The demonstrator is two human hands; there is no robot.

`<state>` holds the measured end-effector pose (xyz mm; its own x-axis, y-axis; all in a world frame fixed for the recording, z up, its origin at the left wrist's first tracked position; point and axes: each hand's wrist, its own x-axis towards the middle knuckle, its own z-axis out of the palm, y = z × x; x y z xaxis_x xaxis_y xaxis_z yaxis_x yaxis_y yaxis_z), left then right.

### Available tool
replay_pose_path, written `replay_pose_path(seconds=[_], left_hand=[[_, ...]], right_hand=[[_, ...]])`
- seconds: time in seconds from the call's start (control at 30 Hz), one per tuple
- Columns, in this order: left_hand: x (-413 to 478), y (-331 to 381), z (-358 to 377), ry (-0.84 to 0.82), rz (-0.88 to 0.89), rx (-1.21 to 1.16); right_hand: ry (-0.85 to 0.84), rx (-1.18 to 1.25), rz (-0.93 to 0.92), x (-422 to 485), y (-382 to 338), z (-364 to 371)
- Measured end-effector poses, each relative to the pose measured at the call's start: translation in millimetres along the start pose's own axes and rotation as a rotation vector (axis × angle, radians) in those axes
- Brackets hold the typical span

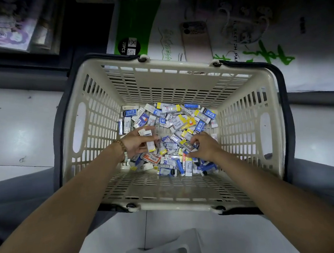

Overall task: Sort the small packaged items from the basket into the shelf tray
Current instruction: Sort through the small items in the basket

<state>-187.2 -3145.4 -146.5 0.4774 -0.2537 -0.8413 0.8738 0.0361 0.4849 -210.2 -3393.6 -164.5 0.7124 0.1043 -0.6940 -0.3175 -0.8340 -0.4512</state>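
Note:
A cream plastic basket (101,95) with dark handles sits on the floor below me. Its bottom is strewn with several small packaged erasers (173,118) in white, blue and yellow wrappers. Both my hands are down inside it. My left hand (135,142), with a bead bracelet on the wrist, holds a few white and yellow packets (150,145) in its curled fingers. My right hand (204,145) pinches a yellow-ended packet (186,144) lying on the pile. No shelf tray is in view.
Large white and green paper packs (156,29) lie on a low shelf behind the basket, with a phone (196,38) on top. Dark shelving with printed packs (9,28) stands at the upper left. A white stool (160,252) shows at the bottom edge.

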Motion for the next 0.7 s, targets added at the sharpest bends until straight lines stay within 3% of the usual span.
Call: replay_pose_path(seconds=[0.2, 0.37, 0.53, 0.6, 0.7], left_hand=[[-3, -4, -5, -0.024, -0.058, -0.047], [-9, 8, -4, -0.052, -0.055, -0.093], [-15, 8, -6, 0.204, -0.008, 0.165], [-15, 6, -9, 0.256, 0.017, 0.251], [-21, 9, -10, 0.202, 0.066, 0.369]], right_hand=[[-0.045, 0.168, 0.107, 0, -2, -3], [-0.099, 0.711, 0.142, 1, -14, -8], [0.073, 0.641, 0.001, 2, -39, -15], [0.001, 0.642, -0.059, 2, -58, -14], [-0.17, 0.7, -0.083, 4, -88, -4]])
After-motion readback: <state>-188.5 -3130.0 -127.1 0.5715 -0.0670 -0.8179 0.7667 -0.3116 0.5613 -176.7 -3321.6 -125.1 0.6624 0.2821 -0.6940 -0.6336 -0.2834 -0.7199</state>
